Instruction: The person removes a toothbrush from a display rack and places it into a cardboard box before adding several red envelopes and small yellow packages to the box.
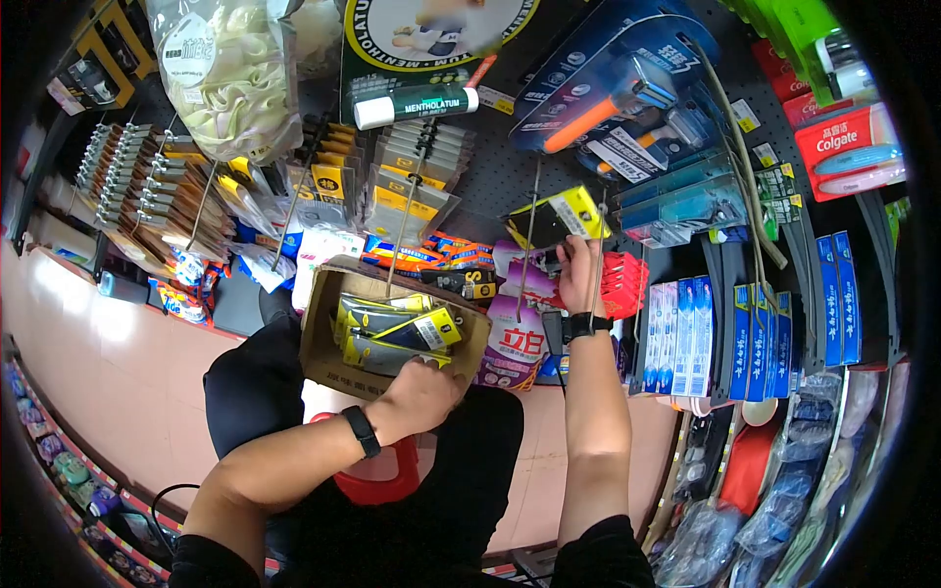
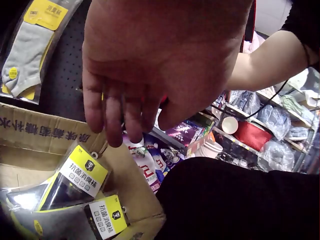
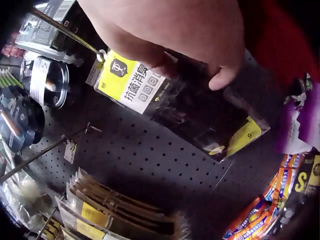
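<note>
In the head view, my right hand (image 1: 578,279) is raised to the display and pinches a pack of dark socks (image 1: 554,220) with a yellow and white label. The right wrist view shows the thumb and fingers over the pack (image 3: 195,110), with its hanging hole (image 3: 101,56) at the end of a metal hook (image 3: 67,31). My left hand (image 1: 426,397) is at the near right side of a cardboard box (image 1: 328,367); its fingers (image 2: 114,120) reach down loosely by the rim in the left wrist view. Several similar sock packs (image 1: 397,328) lie inside the box.
Metal hooks with packaged goods jut from the black pegboard (image 1: 490,167). Razors (image 1: 627,98) hang at upper right, above blue toothpaste boxes (image 1: 755,333). Purple detergent bags (image 1: 515,343) stand beside the box. A red stool (image 1: 387,475) is below.
</note>
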`<state>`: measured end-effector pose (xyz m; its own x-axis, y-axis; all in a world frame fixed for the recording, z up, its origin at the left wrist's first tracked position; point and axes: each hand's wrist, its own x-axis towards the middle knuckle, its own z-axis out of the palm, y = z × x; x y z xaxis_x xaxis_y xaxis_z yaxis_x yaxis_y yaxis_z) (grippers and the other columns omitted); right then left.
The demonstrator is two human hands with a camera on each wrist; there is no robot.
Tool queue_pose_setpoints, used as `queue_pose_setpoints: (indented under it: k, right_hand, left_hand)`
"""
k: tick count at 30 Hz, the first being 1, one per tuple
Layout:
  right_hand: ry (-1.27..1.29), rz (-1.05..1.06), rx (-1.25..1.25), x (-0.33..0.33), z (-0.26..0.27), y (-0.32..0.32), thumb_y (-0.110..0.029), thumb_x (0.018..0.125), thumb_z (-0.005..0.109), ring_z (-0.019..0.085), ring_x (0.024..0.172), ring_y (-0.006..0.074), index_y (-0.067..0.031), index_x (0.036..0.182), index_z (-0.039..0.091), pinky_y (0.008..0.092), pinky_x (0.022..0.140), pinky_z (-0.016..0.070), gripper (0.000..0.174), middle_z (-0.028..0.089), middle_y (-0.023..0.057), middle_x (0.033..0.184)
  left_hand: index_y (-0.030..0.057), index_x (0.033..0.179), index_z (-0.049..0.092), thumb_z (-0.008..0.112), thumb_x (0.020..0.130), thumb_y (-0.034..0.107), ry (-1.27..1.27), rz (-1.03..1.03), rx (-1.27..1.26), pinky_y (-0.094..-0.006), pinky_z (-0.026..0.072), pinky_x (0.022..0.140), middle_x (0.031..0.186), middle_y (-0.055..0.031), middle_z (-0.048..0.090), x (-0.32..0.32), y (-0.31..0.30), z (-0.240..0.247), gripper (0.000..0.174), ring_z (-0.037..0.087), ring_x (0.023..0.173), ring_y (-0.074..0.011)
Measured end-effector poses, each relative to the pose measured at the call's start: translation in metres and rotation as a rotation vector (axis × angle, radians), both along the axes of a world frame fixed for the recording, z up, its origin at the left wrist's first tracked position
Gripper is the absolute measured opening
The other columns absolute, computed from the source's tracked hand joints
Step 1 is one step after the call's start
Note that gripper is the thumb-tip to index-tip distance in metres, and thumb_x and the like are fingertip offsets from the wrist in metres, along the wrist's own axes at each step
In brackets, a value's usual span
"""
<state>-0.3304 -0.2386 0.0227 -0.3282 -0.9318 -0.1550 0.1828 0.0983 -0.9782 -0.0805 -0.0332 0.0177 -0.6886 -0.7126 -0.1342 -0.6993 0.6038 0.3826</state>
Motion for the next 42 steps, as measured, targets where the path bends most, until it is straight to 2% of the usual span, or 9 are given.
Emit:
queue_pose_setpoints:
  k: [3,11,15,18,22,24,30,37,42]
  right_hand:
    - [-0.114,0.07,0.024,-0.014,-0.027,0.011,-0.005,0.09,0.056,0.058,0.094,0.0161,-0.0083,0.106,0.055,0.0398,0.092,0.0499,0.016,0.06,0.0042,0.103]
    - [-0.275,0.013,0.121,-0.001,-0.022,0.105,0.003,0.088,0.054,0.062,0.096,0.0207,-0.0057,0.101,0.055,0.047,0.099,0.0496,0.016,0.062,0.007,0.099]
    - [-0.239,0.081,0.081,-0.003,-0.009,0.156,0.004,0.088,0.054,0.063,0.097,0.0211,-0.0058,0.104,0.055,0.0464,0.1,0.0494,0.019,0.062,0.0067,0.099]
    - [-0.237,-0.016,0.078,-0.012,-0.01,0.195,0.008,0.087,0.051,0.063,0.105,0.0214,0.0011,0.11,0.059,0.0399,0.1,0.0503,0.025,0.064,0.0095,0.107]
    - [-0.276,-0.181,0.078,-0.004,-0.001,0.243,0.007,0.087,0.051,0.064,0.104,0.0225,0.0018,0.11,0.058,0.042,0.101,0.0508,0.025,0.065,0.0107,0.106]
    - [-0.302,-0.122,0.131,-0.004,-0.012,0.266,0.007,0.088,0.051,0.063,0.105,0.0234,-0.0019,0.116,0.056,0.0415,0.1,0.0523,0.029,0.064,0.0113,0.112]
    - [-0.306,0.076,0.147,0.057,-0.019,0.294,0.0,0.092,0.051,0.059,0.114,0.0226,-0.0039,0.126,0.052,0.0392,0.1,0.0487,0.034,0.06,0.0098,0.123]
    - [-0.323,0.193,0.298,0.098,-0.04,0.288,-0.016,0.1,0.051,0.058,0.114,0.0188,-0.0083,0.131,0.05,0.0368,0.097,0.0469,0.032,0.061,0.0065,0.122]
    - [-0.41,0.218,0.301,0.108,-0.055,0.276,-0.016,0.1,0.052,0.058,0.114,0.018,-0.0073,0.132,0.05,0.0348,0.097,0.046,0.032,0.06,0.006,0.123]
  left_hand:
    - [0.0083,0.1,0.068,0.058,0.085,0.019,0.0,0.001,-0.004,-0.0373,0.0541,0.063,0.09,-0.0119,0.069,0.001,0.0,0.005,0.02,0.07,0.079,-0.028]
    - [0.0083,0.095,0.068,0.066,0.081,0.024,0.068,0.048,-0.048,-0.0377,0.0542,0.064,0.087,-0.0115,0.068,0.001,0.004,-0.008,0.021,0.07,0.079,-0.027]
    - [0.0078,0.093,0.068,0.07,0.079,0.027,0.131,0.081,-0.055,-0.0377,0.0545,0.066,0.086,-0.0118,0.068,0.002,0.007,-0.01,0.024,0.069,0.08,-0.0278]
    - [0.0066,0.098,0.066,0.072,0.076,0.029,0.142,0.09,-0.135,-0.0382,0.0548,0.067,0.086,-0.0113,0.068,0.002,0.008,-0.006,0.032,0.069,0.079,-0.0284]
    - [0.0036,0.109,0.061,0.07,0.08,0.03,0.158,0.08,-0.152,-0.0398,0.055,0.072,0.09,-0.0129,0.067,0.001,0.006,0.002,0.041,0.068,0.084,-0.0306]
    - [0.0006,0.119,0.056,0.065,0.086,0.03,0.465,0.171,-0.229,-0.0409,0.0544,0.078,0.096,-0.0154,0.066,0.001,0.006,0.009,0.045,0.067,0.091,-0.0328]
    - [-0.0011,0.124,0.053,0.061,0.089,0.025,0.571,0.071,-0.19,-0.0427,0.0539,0.08,0.102,-0.0178,0.066,0.001,0.006,0.012,0.044,0.067,0.095,-0.0345]
    - [-0.0019,0.123,0.053,0.065,0.082,0.022,0.291,0.105,-0.045,-0.0408,0.0547,0.073,0.1,-0.0217,0.067,0.014,0.007,0.025,0.049,0.069,0.088,-0.034]
    - [-0.0039,0.143,0.038,0.066,0.08,0.022,0.138,0.214,-0.034,-0.0426,0.0526,0.084,0.104,-0.0215,0.068,0.017,0.004,0.027,0.074,0.068,0.093,-0.0349]
